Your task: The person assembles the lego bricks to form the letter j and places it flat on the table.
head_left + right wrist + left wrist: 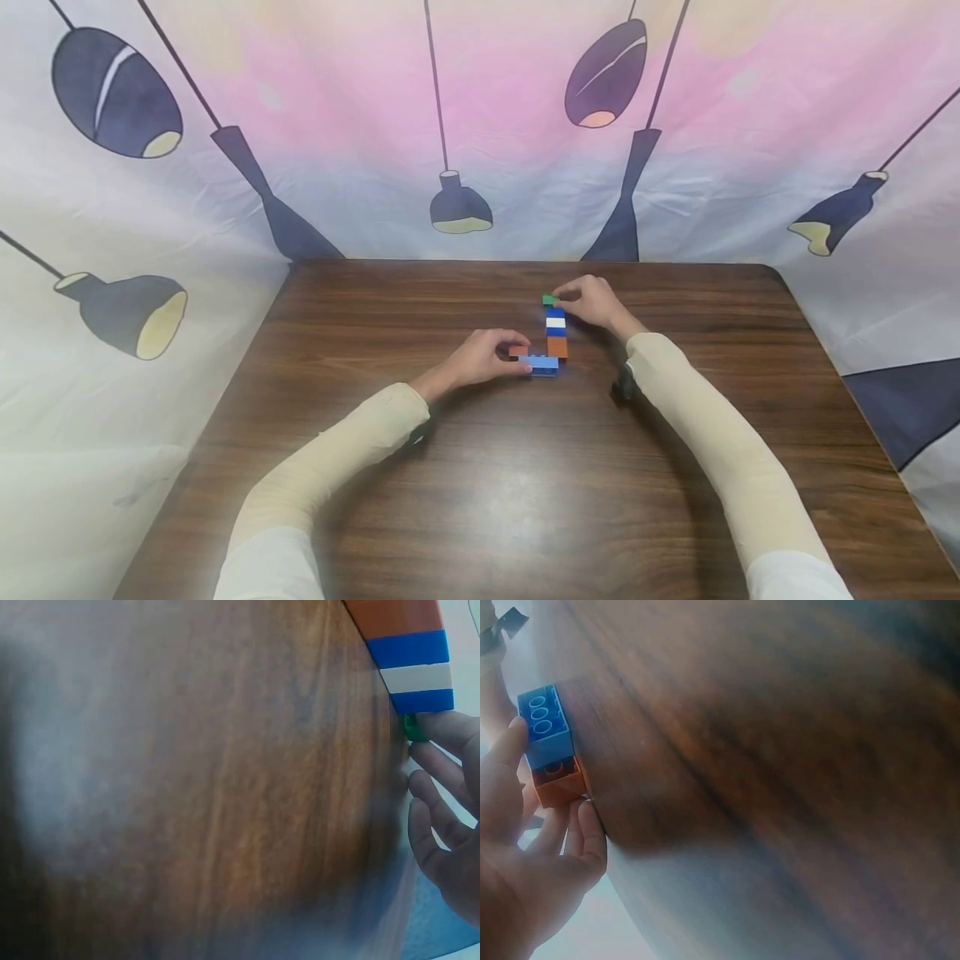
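Observation:
Several toy building bricks form a bent row on the table. At its near end lies a light blue brick [542, 367] with open tubes facing my left wrist camera, joined to an orange-red brick [560, 787]. My left hand [480, 358] holds this end, thumb on the blue brick and fingers round behind. From there the row runs away through an orange brick [557, 347] and a blue-white-blue striped section [412, 671]. A small green brick [550, 300] sits at the far end. My right hand [592, 302] pinches it between thumb and fingertips, which partly cover it.
The brown wood-grain table [465, 483] extends around the bricks. Behind it and at both sides hangs a cloth [360, 150] printed with lamps. A dark device [622, 385] is strapped under the right wrist, close above the tabletop.

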A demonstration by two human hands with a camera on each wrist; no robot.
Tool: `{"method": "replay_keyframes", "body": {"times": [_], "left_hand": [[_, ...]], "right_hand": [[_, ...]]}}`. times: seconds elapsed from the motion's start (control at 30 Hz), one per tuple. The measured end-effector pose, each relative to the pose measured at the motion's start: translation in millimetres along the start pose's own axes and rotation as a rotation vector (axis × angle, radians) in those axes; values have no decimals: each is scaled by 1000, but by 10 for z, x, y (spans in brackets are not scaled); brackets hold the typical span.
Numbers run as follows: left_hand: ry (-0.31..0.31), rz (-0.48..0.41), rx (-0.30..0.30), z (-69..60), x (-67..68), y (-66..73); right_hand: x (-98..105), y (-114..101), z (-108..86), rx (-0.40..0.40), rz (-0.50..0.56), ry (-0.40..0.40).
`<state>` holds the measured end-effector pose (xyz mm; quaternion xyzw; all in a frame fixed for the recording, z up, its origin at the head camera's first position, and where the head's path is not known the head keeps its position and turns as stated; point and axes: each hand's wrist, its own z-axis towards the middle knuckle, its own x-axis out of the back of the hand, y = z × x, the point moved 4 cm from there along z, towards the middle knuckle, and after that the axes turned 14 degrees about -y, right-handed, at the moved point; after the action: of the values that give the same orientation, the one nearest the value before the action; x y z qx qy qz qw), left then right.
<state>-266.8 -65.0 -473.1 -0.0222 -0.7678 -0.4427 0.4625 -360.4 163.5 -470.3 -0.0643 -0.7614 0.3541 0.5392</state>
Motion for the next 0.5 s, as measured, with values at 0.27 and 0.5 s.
{"method": "replay_keyframes", "body": {"times": [0.27,0.5], "left_hand": [[2,4,-9,7,-6,-11],[1,0,-6,11,-3,-12]], "right_hand": [[-14,13,-32,3,-4,10],[-16,0,-76,9,-4,14]]}}
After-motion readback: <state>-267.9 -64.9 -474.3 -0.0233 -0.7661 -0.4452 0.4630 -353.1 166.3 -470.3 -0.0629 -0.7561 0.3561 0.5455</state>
